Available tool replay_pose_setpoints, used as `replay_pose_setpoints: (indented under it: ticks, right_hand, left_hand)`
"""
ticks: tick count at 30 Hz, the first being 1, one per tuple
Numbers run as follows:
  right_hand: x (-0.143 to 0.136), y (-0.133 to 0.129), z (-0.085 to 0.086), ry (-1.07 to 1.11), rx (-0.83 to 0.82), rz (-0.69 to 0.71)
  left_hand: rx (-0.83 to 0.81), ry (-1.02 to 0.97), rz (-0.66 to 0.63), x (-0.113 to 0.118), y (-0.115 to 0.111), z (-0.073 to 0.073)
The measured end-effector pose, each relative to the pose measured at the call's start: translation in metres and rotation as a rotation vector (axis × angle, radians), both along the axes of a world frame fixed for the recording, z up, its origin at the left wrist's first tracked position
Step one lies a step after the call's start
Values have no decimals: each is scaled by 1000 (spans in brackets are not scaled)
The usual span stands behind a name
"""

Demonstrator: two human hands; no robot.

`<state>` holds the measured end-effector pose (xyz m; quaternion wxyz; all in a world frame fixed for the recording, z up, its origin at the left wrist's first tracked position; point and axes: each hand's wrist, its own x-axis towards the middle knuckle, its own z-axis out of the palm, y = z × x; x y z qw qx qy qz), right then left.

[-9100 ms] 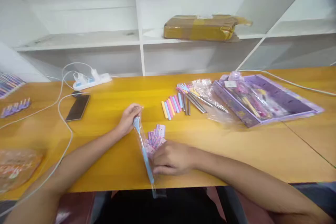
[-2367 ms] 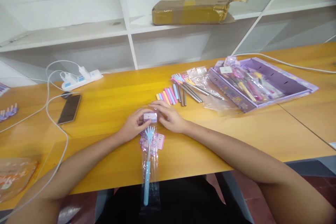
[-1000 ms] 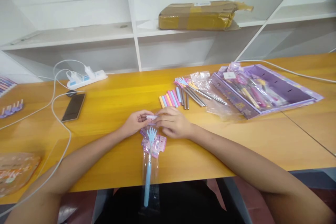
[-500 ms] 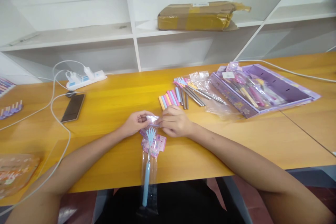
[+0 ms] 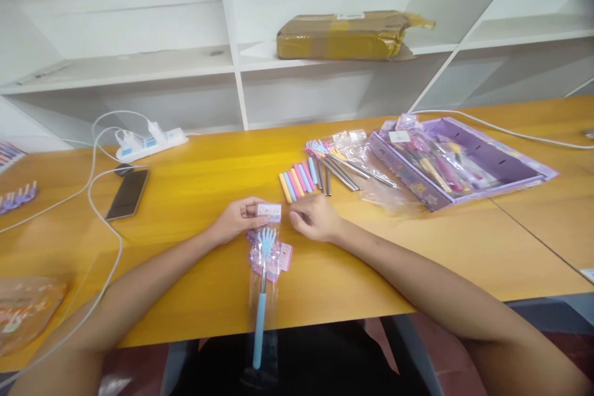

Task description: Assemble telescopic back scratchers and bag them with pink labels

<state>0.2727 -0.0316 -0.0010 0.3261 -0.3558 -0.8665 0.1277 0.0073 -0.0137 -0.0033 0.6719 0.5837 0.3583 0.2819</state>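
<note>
My left hand pinches the top of a clear plastic bag by its printed header card. Inside the bag lies a blue back scratcher with a hand-shaped head, metal shaft and blue grip; its lower end hangs over the table edge. Pink and purple cards lie beneath the bag. Just right of the header, apart from it, my right hand is closed with fingers curled; whatever it may hold is hidden. Beyond it sit several pastel grip sleeves and metal scratcher rods with coloured hand-shaped heads.
A purple display box with bagged items stands at the right, loose clear bags beside it. On the left are a phone, a power strip and white cables. A taped carton rests on the shelf.
My right hand has moved off the bag's header to the right, its fingers now curled in. The header card shows flat and uncovered, still in my left hand.
</note>
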Motion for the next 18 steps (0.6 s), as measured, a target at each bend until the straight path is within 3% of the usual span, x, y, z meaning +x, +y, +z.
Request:
replay_pose_setpoints:
  ticks: [3, 6, 8, 12, 15, 16, 18]
  right_hand:
    - [-5, -6, 8, -2, -195, 156]
    - [-12, -15, 16, 17, -420, 329]
    - [-17, -20, 19, 34, -543, 350]
    - [-16, -17, 24, 72, -695, 319]
    - [3, -2, 36, 35, -699, 292]
    - [14, 5, 42, 18, -649, 228]
    - [40, 21, 55, -12, -484, -43]
  left_hand:
    - [28, 37, 59, -1, 0, -1]
    - [89, -77, 286, 0, 3, -3]
    - [84, -192, 441, 1, 6, -2]
    - [3, -348, 605, 1, 14, 2]
    - [-62, -420, 575, -2, 17, 6]
    - [-67, -425, 535, -3, 17, 6]
    - [-50, -406, 441, -3, 16, 7]
